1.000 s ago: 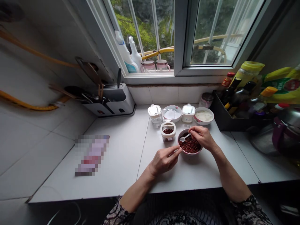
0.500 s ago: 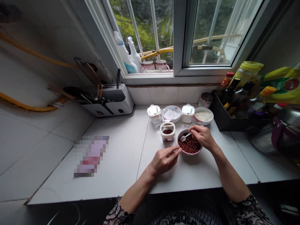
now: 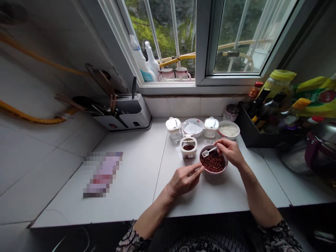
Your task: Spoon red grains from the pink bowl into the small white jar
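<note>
A bowl (image 3: 214, 163) of dark red granules stands on the white counter. My right hand (image 3: 230, 152) pinches the handle of a small white spoon (image 3: 206, 153), whose scoop is over the far left part of the bowl. At the bowl's left rim, my left hand (image 3: 185, 179) rests its fingertips, pinched around the edge. Just left of and behind the bowl sits an open square jar (image 3: 188, 148) partly filled with the same granules, its clear lid tipped back.
Behind stand two white-lidded jars (image 3: 173, 128) (image 3: 211, 127), a white plate (image 3: 197, 126) and a bowl of white contents (image 3: 228, 130). A black box of bottles (image 3: 257, 138) is at right, a utensil holder (image 3: 136, 113) at left, a blurred-out purple item (image 3: 103, 173) nearer.
My right hand has lifted slightly with the spoon, and the scoop sits a little higher above the granules. My left hand stays at the bowl's rim.
</note>
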Motion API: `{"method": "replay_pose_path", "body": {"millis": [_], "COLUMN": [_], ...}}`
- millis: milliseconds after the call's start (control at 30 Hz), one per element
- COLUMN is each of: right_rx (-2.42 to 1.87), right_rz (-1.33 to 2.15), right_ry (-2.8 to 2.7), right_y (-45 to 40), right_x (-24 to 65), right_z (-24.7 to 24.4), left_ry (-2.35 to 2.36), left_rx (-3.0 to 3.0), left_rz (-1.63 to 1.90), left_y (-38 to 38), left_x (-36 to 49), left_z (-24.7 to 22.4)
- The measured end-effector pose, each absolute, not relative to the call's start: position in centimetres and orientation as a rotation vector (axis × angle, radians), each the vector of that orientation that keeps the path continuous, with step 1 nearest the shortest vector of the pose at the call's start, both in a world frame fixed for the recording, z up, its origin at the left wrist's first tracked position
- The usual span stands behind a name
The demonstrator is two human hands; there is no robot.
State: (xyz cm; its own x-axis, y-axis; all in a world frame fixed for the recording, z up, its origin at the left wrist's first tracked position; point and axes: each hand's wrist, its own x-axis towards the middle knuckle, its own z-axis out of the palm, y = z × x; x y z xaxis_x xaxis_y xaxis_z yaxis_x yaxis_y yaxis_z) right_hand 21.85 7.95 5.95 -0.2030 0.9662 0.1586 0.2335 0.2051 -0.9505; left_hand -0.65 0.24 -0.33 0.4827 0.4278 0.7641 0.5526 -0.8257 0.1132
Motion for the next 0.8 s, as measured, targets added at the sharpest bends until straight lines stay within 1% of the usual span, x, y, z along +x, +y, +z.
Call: {"method": "replay_pose_path", "body": {"millis": [167,433,600,800], "right_rx": [-1.201,-1.214,-1.214,-1.240], "right_rz": [0.842,0.594,0.654,0.864], "right_ry": [-1.771,-1.937,-1.917,-1.780], "right_y": [7.90,8.07,8.12,8.23], "right_x": [22.00,22.00,22.11,22.06], "right_z": [5.86,5.90,5.87,5.40], "left_ry": [-0.848,-0.851,-0.855,-0.853], "left_rx": [-2.577,-2.571,-2.576,-2.576], "left_rz": [-1.264,-1.262,-1.259,-1.260], "left_y": [0.28,0.28,0.24,0.26], "left_x": [-0.64,-0.58,-0.61,-0.58], "left_z": [-0.23,-0.14,-0.16,-0.05]}}
